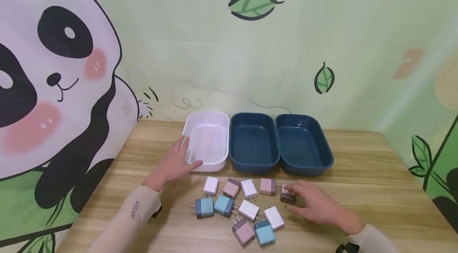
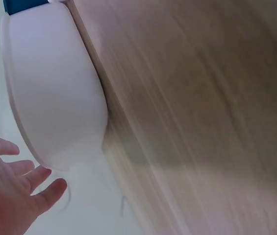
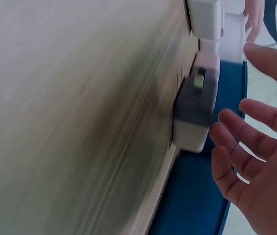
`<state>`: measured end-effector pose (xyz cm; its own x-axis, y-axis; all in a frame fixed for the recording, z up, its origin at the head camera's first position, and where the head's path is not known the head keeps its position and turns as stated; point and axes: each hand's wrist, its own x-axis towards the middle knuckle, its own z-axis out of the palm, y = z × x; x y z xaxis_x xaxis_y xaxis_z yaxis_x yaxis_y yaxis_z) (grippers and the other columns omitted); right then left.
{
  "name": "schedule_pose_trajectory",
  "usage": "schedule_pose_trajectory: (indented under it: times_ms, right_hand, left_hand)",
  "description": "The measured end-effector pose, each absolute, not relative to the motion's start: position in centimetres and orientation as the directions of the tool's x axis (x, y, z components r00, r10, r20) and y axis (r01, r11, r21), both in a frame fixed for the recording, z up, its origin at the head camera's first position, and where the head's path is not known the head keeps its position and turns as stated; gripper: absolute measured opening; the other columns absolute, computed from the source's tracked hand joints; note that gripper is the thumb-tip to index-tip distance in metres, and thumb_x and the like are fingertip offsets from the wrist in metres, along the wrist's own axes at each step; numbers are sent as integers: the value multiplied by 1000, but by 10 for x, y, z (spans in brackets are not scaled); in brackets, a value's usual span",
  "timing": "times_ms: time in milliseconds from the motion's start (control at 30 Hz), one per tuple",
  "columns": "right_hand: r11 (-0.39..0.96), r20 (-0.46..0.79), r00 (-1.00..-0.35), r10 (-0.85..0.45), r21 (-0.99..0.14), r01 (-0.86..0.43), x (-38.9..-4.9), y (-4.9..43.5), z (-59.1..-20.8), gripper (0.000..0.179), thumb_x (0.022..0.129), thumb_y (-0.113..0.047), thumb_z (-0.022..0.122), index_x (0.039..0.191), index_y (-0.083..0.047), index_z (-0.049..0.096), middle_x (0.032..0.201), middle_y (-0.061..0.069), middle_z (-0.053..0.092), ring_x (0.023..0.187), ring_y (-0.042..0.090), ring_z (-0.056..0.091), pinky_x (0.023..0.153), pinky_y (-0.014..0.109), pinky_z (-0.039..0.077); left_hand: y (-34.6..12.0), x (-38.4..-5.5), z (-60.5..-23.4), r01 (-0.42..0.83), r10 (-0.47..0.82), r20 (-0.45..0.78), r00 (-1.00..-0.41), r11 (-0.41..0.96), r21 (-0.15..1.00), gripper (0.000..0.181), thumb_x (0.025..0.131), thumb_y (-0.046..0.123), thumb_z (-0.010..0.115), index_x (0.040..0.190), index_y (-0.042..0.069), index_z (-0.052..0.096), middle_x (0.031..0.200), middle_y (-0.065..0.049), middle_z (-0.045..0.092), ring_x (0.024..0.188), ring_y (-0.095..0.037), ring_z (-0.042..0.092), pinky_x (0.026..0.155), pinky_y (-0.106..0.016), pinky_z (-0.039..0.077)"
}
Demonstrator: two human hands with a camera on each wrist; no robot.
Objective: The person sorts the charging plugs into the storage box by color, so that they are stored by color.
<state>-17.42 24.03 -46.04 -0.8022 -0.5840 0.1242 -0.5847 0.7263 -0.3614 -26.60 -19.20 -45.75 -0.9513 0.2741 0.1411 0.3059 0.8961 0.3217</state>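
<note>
My left hand [image 1: 175, 162] is spread at the left side of the white bin [image 1: 211, 141], with thumb and fingers apart and nothing held. In the left wrist view its fingertips overlap the end of the bin's rim. My right hand [image 1: 316, 203] hovers beside a pink-and-mauve charger plug [image 1: 287, 198], the farthest right of the group. The right wrist view shows that plug [image 3: 194, 105] with its socket facing the loosely bent fingers, the thumb held apart from them. In the head view the fingertips partly cover it.
Several other plugs lie in loose rows: white [image 1: 211, 185], pink [image 1: 243, 232] and turquoise [image 1: 264, 233], prongs pointing various ways. Behind them, a middle dark blue bin [image 1: 254, 141] and a right dark blue bin [image 1: 304, 145] adjoin the white one. A panda-printed backdrop [image 1: 200, 46] rises behind the wooden table [image 1: 358, 161].
</note>
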Motion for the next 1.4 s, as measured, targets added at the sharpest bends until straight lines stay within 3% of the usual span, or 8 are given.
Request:
schedule_pose_trajectory:
  times_ms: [233, 400, 767, 1400]
  right_hand:
    - [644, 106, -713, -694, -353, -679, -175, 219, -462, 49, 80, -46, 72, 115, -13, 63, 106, -5, 59, 97, 11, 53, 85, 36, 47]
    - [596, 60, -652, -756, -350, -723, -171, 205, -462, 59, 80, -61, 62, 117, -15, 63, 116, -5, 57, 107, 13, 49, 91, 36, 44]
    - [449, 49, -487, -872, -315, -836, -167, 187, -467, 60, 74, -65, 64, 118, -24, 62, 116, -9, 53, 108, 11, 46, 90, 31, 44]
    - [427, 27, -453, -891, -288, -857, -167, 182, -470, 55, 72, -61, 70, 111, -24, 66, 110, -11, 50, 99, 6, 40, 84, 23, 41]
  left_hand:
    - [-200, -272, -463, 282, 268, 92, -959, 876, 390, 102, 83, 59, 60, 148, -5, 15, 152, -27, 10, 136, -46, 18, 105, -58, 23]
    - [-204, -274, -466, 251, 271, 22, -962, 855, 454, 111, 81, 64, 59, 148, -5, 4, 153, -26, 0, 138, -44, 10, 107, -56, 20]
    - [-206, -280, -474, 204, 265, -38, -963, 816, 541, 111, 85, 56, 60, 147, -4, -10, 152, -25, -15, 138, -45, 3, 108, -54, 16]
    - [-205, -277, -469, 177, 250, -56, -967, 810, 559, 114, 82, 60, 61, 148, -1, -10, 153, -23, -14, 139, -44, 5, 107, -54, 19]
